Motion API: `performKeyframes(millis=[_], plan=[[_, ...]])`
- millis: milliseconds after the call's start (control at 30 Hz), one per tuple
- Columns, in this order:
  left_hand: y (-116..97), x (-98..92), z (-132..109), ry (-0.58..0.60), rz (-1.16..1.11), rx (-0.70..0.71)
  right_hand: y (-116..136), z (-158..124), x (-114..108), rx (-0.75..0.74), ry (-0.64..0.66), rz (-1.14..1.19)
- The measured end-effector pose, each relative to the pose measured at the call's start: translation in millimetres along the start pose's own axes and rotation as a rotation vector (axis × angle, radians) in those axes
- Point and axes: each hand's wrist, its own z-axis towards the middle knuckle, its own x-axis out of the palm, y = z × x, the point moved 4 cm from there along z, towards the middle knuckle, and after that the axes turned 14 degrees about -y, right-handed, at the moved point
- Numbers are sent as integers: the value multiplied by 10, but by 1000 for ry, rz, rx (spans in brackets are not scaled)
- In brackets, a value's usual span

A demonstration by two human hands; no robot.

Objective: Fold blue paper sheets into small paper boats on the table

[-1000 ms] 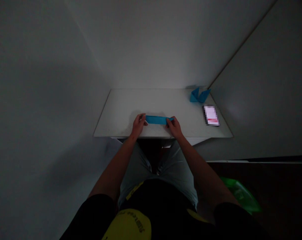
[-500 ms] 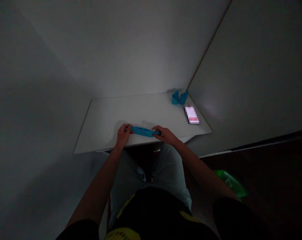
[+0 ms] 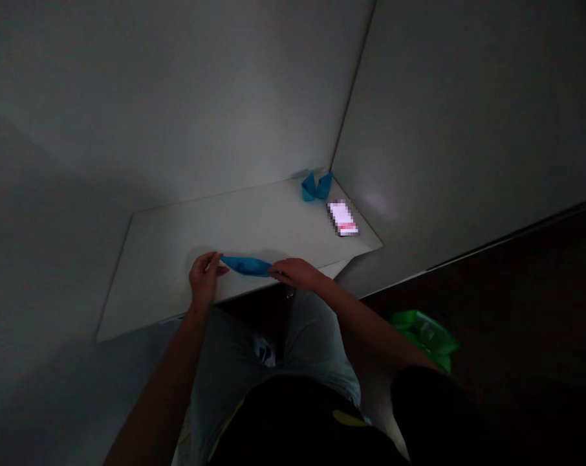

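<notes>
A folded blue paper strip (image 3: 247, 265) spans the gap between my hands, near the front edge of a white table (image 3: 235, 223). It bulges in the middle and tapers at both ends. My left hand (image 3: 204, 278) pinches its left tip between the fingers. My right hand (image 3: 295, 272) grips the right end, and the fingers hide that part of the paper. Towards the table's back right corner stands a folded blue paper boat (image 3: 316, 186), out of reach of both hands.
A phone (image 3: 343, 218) with a pixelated, lit screen lies on the table next to the boat. Pale walls (image 3: 225, 110) meet behind the table. A green plastic object (image 3: 423, 333) lies on the dark floor at the right, below my right arm.
The blue strip has opened from a flat band into a bulging shape, and my hands have lifted slightly. The whole view has swung and tilted as my head turned.
</notes>
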Motion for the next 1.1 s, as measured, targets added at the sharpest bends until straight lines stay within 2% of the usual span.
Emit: performKeyframes(millis=[100,200,333,433,533,633,833,1000,1100], plan=[[-17,-1,-19,-31,50,38,-114,30,-201,64,-84,-47],[-10,8,-24,3,144,56,-303,85,-504,154,-191,-101],[3,6,-21,25,232,83,-652,203,-866,284,-296,-166],[3,6,-27,28,258,95,-928,319,-1025,369,-366,-262],[-1,3,-33,29,258,95,-1166,437,-1074,472,-411,-367],[-11,0,-38,39,268,100,-1332,541,-1043,567,-395,-445],[-38,-12,-49,37,301,136,-1495,652,-934,699,-341,-501],[-38,-7,-51,50,322,142,-1516,654,-942,689,-375,-454],[-50,2,-62,51,326,141,-1575,632,-1102,663,-472,-452]])
